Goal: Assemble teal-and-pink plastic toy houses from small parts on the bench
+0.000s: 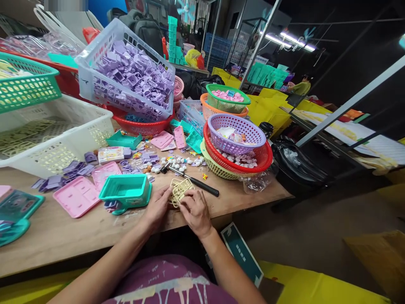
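Cream plastic sprue frames [181, 188] with small moulded parts are held between my two hands, over the front edge of the wooden table. My left hand [160, 204] grips their left side. At the lower right, the bent fingers of my right hand [196, 210] close on them; the fingertips hide what they pinch exactly. Just beyond lies a hammer [202, 185] with a black grip, pointing away to the left. A teal plastic box [126, 189] with a rounded base stands left of my left hand. Pink trays [77, 196] lie farther left.
A tilted clear crate [126, 103] of purple parts stands on a red basket [142, 126]. Stacked baskets, the top one purple [237, 145], are at the right. A white crate [57, 158] sits left. Small white figures [182, 161] lie scattered behind the hammer. A person [301, 86] is far back.
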Motion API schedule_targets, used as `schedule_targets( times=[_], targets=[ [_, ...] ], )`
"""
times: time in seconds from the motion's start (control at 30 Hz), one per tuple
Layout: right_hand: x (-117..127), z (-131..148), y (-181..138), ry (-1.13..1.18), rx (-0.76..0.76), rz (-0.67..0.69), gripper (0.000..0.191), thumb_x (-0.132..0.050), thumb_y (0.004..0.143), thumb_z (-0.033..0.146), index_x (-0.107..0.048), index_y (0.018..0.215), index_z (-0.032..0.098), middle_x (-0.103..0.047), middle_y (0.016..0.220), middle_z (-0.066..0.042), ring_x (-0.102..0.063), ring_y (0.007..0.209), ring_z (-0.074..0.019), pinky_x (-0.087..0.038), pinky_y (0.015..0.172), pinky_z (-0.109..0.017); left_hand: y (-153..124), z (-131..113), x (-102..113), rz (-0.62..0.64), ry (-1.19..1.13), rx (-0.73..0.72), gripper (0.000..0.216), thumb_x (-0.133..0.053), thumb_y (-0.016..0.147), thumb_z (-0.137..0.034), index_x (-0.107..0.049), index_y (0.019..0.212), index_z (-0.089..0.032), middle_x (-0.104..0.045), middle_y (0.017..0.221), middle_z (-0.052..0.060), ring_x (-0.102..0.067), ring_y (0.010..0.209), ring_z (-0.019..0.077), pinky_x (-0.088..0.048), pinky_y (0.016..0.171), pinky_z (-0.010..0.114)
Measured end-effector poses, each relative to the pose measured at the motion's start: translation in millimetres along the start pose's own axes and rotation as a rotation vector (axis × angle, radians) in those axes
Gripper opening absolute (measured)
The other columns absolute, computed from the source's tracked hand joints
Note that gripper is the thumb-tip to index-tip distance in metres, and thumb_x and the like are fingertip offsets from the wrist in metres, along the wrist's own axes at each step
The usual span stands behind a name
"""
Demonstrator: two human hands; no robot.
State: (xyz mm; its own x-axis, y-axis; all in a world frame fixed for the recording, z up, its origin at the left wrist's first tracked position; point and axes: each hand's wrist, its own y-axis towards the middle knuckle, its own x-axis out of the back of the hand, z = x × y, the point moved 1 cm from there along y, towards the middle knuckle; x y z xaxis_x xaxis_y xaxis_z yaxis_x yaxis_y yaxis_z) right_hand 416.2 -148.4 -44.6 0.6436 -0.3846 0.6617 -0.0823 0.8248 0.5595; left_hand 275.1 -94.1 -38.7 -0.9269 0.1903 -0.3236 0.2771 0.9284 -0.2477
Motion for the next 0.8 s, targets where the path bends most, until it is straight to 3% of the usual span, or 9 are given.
schedule_targets(
  times=[0.2,0.27,0.33,0.37,0.43,0.53,0.8],
  targets=[
    [0,2,-1,0.078,0.047,0.013,0.008,-0.059,0.093,0.026,-0.066,0.095,0.022,-0.064,0.103,-0.008,-0.057,0.098,-0.0211,-0.048,0.090,-0.037,-2,5,1,0.048,0.049,-0.031,0.053,-0.072,0.077,-0.058,-0.070,0.111,-0.018,-0.073,0.099,0.006,-0.066,0.078,0.0192,-0.051,0.065,0.025],
    [3,-1,0,0.101,-0.059,-0.109,0.012,-0.059,0.092,0.028,-0.065,0.101,0.022,-0.062,0.106,-0.009,-0.057,0.102,-0.0221,-0.047,0.093,-0.039,-2,5,1,0.042,0.051,-0.021,0.052,-0.074,0.075,-0.057,-0.070,0.111,-0.020,-0.074,0.098,0.005,-0.066,0.077,0.0191,-0.052,0.065,0.025],
    [5,-8,0,0.157,-0.260,-0.236,0.024,-0.061,0.091,0.033,-0.061,0.111,0.020,-0.061,0.111,-0.012,-0.057,0.105,-0.0235,-0.048,0.093,-0.040,-2,3,1,0.041,0.042,-0.010,0.052,-0.075,0.074,-0.057,-0.070,0.110,-0.020,-0.075,0.097,0.005,-0.068,0.078,0.0207,-0.053,0.069,0.026],
    [5,-13,1,0.230,-0.364,-0.237,0.029,-0.062,0.090,0.036,-0.059,0.114,0.019,-0.062,0.111,-0.012,-0.059,0.103,-0.0233,-0.050,0.090,-0.039,-1,2,1,0.047,0.035,-0.003,0.052,-0.076,0.073,-0.057,-0.071,0.110,-0.019,-0.075,0.096,0.005,-0.068,0.080,0.0217,-0.054,0.072,0.027],
    [3,-22,2,0.461,-0.515,-0.115,0.030,-0.063,0.088,0.040,-0.059,0.110,0.019,-0.066,0.102,-0.009,-0.064,0.089,-0.0201,-0.053,0.079,-0.034,-1,-1,1,0.058,0.018,0.018,0.053,-0.077,0.072,-0.056,-0.071,0.108,-0.018,-0.075,0.096,0.006,-0.070,0.083,0.0233,-0.055,0.076,0.029],
    [2,-32,3,0.767,-0.614,0.034,0.024,-0.068,0.084,0.040,-0.061,0.094,0.020,-0.067,0.084,-0.002,-0.063,0.073,-0.0145,-0.052,0.068,-0.026,-1,-4,2,0.072,0.003,0.058,0.052,-0.076,0.073,-0.057,-0.072,0.105,-0.017,-0.076,0.097,0.007,-0.070,0.086,0.0236,-0.055,0.077,0.029],
    [11,-31,4,0.957,-0.698,0.041,0.025,-0.077,0.075,0.037,-0.063,0.086,0.019,-0.066,0.083,0.001,-0.061,0.073,-0.0099,-0.052,0.068,-0.021,2,-10,5,0.065,-0.107,0.088,0.047,-0.077,0.073,-0.054,-0.073,0.100,-0.015,-0.076,0.089,0.008,-0.071,0.086,0.0265,-0.057,0.074,0.033]
  ],
)
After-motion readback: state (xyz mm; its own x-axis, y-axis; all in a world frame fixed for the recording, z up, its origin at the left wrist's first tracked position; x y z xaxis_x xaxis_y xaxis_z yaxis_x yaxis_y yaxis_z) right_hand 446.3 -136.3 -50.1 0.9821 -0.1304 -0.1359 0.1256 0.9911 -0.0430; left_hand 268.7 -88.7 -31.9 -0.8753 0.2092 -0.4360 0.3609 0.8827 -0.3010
